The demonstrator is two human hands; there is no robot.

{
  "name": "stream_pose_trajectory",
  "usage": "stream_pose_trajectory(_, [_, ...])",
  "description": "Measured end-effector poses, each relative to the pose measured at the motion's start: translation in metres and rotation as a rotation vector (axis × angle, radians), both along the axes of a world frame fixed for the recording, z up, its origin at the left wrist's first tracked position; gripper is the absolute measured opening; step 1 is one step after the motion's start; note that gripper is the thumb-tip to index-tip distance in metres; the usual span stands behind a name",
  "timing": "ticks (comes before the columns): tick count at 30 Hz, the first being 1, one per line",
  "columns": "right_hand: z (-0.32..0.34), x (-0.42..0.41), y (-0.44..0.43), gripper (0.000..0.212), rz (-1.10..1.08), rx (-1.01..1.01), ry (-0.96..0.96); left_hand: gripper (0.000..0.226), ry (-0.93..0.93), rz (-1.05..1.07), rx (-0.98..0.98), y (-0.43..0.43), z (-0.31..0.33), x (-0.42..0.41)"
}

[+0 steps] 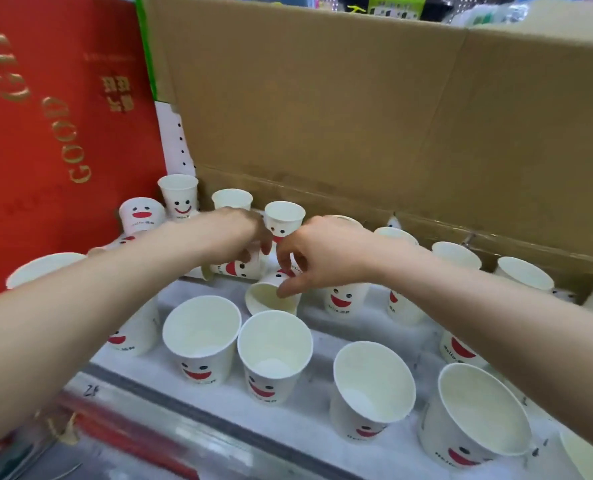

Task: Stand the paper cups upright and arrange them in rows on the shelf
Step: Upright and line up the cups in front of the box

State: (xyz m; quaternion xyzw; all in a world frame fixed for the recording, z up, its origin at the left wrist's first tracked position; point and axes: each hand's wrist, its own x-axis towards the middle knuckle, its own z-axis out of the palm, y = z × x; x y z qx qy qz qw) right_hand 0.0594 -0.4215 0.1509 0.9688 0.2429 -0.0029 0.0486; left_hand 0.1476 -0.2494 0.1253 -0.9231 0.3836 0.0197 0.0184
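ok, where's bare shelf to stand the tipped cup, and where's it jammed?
Best patch: bare shelf bordered by the front-centre cup, the front-right cup and the smiley cup behind. A strip also runs along the front edge. Crowded at back left, where a lying cup and upright ones sit under the left hand. The right hand pinches the tipped cup.

Glossy red packaging with gold "GOOD" lettering (45, 133), left. Creased brown corrugated cardboard sheet (357, 116), upright, rear. Blurred green-labelled goods (392, 6), beyond.
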Motion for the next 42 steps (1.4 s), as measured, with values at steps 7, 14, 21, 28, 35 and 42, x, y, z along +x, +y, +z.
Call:
stream_pose_trajectory(7, [-0.009, 0.006, 0.001, 0.008, -0.092, -0.073, -0.138, 0.016, -0.151, -0.041, -0.051, 0.008, -0.001, -0.001])
stream_pose_trajectory(14, [0.019, 0.030, -0.031, 0.010, -0.389, 0.121, -0.205, 0.011, -0.082, -0.033, -0.302, 0.017, 0.012, 0.001])
stream_pose_trajectory(21, [0.009, 0.056, -0.046, 0.007, -0.548, 0.144, 0.015, 0.011, 0.024, -0.041, -0.214, 0.029, 0.005, -0.002])
stream_pose_trajectory(28, [0.022, 0.057, -0.024, 0.009, -0.534, -0.038, -0.074, 0.035, 0.002, -0.048, -0.200, 0.060, 0.021, -0.002])
stream_pose_trajectory(35, [0.027, 0.078, 0.037, 0.017, -0.141, 0.092, -0.094, 0.034, -0.201, 0.184, -0.220, 0.112, 0.020, 0.032])
stream_pose_trajectory(42, [-0.003, 0.124, 0.080, 0.043, -0.045, 0.033, -0.024, 0.040, -0.045, 0.134, -0.042, 0.123, 0.002, 0.046])
